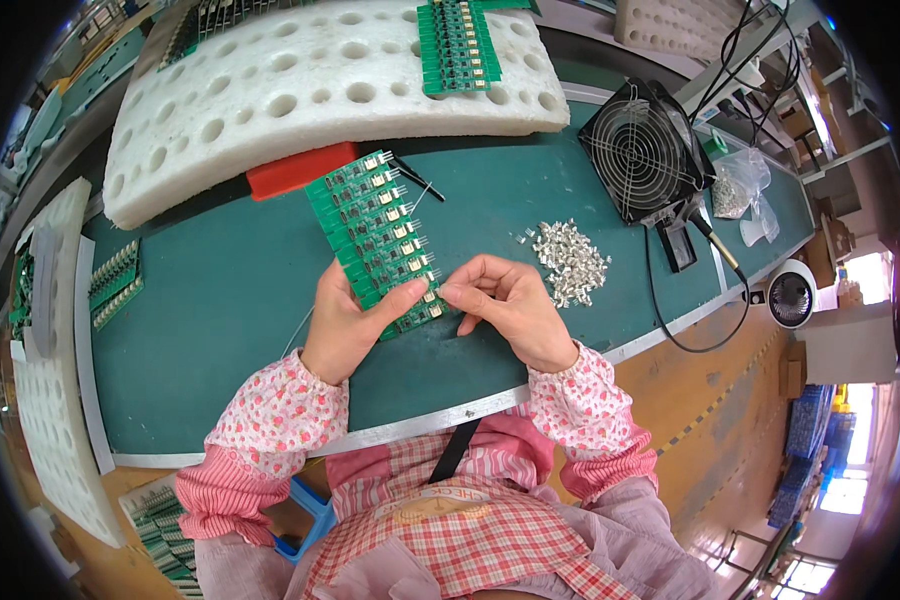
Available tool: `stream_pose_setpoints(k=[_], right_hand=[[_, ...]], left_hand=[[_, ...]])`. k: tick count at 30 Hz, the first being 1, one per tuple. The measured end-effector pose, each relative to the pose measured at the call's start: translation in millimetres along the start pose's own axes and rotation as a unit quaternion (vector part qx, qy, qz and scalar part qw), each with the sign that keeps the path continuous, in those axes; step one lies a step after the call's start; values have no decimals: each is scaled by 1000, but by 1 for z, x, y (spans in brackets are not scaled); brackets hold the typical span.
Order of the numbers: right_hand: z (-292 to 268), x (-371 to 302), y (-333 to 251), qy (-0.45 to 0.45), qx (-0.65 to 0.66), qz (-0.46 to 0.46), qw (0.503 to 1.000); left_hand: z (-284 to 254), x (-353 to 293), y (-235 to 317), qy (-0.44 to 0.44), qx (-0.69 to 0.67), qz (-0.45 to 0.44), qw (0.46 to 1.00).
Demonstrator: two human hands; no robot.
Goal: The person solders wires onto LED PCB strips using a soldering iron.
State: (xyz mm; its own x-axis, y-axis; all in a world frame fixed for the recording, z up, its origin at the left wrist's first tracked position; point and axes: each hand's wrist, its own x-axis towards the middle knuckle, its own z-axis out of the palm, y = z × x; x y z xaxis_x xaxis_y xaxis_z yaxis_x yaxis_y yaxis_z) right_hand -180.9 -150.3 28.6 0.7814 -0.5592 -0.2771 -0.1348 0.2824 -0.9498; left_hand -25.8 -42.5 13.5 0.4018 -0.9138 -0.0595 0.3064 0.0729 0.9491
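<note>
My left hand (355,318) grips the lower end of a green circuit board panel (368,225), its thumb lying across the front. Down the panel's right side runs a row of small pale connectors with metal pins sticking out. At the panel's lower right edge, my right hand (505,305) has thumb and index finger pinched together; whatever is between the fingertips is hidden or too small to name. To the right of that hand, a pile of small silvery-white parts (570,263) lies on the green mat (210,350).
Behind the panel lie a white foam tray (310,75) with round holes, bearing another board panel (458,50), and a red bin (300,172). A black fan (638,150), a soldering iron (715,240) and a plastic bag (740,185) stand right. More boards (117,283) lie left.
</note>
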Motion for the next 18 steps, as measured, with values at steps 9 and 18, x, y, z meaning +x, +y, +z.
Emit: stream_pose_setpoints(k=[9, 18], right_hand=[[5, -1, 8, 35, -23, -46, 998], [3, -2, 10, 18, -5, -63, 998]], left_hand=[[3, -1, -2, 0, 40, 18, 999], [4, 0, -5, 0, 30, 29, 999]])
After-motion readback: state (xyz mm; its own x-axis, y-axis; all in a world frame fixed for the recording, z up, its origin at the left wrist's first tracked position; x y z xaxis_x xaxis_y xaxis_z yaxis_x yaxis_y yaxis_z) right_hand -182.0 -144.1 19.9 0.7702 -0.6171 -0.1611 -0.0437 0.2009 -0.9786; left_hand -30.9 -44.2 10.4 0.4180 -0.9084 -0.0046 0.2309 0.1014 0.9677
